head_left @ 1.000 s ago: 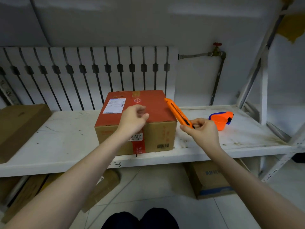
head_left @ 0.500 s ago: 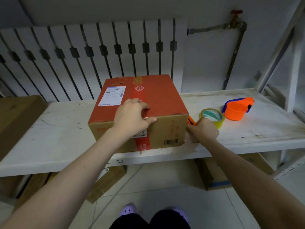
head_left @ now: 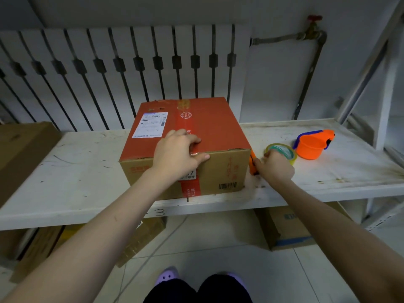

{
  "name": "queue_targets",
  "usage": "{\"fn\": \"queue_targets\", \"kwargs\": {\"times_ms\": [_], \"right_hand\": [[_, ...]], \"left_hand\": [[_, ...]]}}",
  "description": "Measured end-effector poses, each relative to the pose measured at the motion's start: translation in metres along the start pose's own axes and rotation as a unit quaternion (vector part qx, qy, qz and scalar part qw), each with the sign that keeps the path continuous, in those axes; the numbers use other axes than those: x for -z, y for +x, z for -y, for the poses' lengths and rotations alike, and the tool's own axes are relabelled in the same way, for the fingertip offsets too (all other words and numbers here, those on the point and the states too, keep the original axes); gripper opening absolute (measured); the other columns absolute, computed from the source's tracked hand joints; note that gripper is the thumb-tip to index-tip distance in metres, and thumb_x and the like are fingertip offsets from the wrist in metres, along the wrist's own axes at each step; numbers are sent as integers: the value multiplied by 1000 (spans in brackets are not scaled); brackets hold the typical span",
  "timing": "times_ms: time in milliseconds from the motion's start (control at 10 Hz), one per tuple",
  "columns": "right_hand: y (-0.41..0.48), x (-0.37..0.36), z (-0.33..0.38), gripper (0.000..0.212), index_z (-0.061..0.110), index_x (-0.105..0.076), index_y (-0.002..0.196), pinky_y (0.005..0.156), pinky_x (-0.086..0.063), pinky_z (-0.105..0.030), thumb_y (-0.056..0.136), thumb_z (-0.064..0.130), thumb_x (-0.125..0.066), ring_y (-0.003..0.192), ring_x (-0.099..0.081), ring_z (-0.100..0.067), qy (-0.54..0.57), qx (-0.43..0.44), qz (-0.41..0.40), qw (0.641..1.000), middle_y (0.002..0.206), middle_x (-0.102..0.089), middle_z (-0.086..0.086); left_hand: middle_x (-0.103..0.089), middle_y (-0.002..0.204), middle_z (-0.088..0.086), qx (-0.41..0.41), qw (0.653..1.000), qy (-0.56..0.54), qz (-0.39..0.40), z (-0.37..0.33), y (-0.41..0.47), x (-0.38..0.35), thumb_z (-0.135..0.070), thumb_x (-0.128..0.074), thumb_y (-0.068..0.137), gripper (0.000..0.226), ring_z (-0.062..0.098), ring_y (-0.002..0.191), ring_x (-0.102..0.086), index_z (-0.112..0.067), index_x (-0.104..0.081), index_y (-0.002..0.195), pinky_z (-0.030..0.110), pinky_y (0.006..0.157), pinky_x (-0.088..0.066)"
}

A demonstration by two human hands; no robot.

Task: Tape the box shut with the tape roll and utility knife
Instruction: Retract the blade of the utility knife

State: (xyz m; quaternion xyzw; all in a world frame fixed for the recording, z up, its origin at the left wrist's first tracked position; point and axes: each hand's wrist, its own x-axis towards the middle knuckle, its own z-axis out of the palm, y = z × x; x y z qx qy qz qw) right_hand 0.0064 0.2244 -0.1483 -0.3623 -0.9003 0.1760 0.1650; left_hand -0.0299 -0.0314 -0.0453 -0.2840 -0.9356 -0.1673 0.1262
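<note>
A closed cardboard box (head_left: 209, 125) with a red top and a white label stands on the white shelf (head_left: 76, 178). My left hand (head_left: 178, 153) lies over the box's front top edge, fingers on the lid and thumb along the front face. My right hand (head_left: 274, 166) is low on the shelf just right of the box, closed on the orange utility knife (head_left: 253, 162), of which only a short end shows. The yellowish tape roll (head_left: 284, 149) lies flat right behind that hand.
An orange cup with a blue handle (head_left: 311, 146) stands right of the roll. A brown carton (head_left: 19, 149) sits at the shelf's left end. More cartons (head_left: 284, 228) lie on the floor under the shelf. A shelf upright (head_left: 382, 106) rises at the right.
My right hand has come down from the air with the knife to the shelf beside the box. The view has tilted down, and the tape roll has come into sight. My left hand stays on the box.
</note>
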Motion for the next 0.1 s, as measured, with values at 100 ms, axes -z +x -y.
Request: {"fn": "queue_targets", "kwargs": {"times_ms": [100], "right_hand": [[-6,35,16,29,15,-59,111,60,-41,-28,87,32,-55,73,-56,-17,102,25,-44,994,91,-67,-4]], "left_hand": [[-58,126,1,7,1000,-9,24,-4,-1,7,-54,-64,77,58,22,117,-49,-24,-57,125,41,96,-45]]}}
